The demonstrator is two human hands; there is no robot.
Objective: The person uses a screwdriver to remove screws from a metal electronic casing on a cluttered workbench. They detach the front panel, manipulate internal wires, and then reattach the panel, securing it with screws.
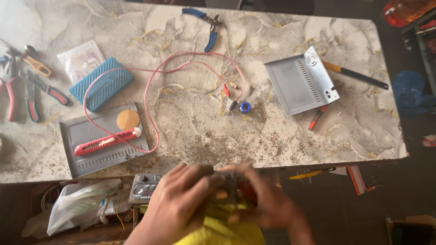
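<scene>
Just below the surface [281, 136] edge, the left hand [181, 199] and right hand [268, 204] both clench a small part [225, 190], blurred, perhaps an electrical block. They're working it over in mid-air; the next move calls for a steady grip.

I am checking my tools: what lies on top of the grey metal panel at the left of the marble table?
On the grey metal panel lie a red utility knife, a tan round disc and part of a loop of thin red wire. The metal under them is covered.
</scene>
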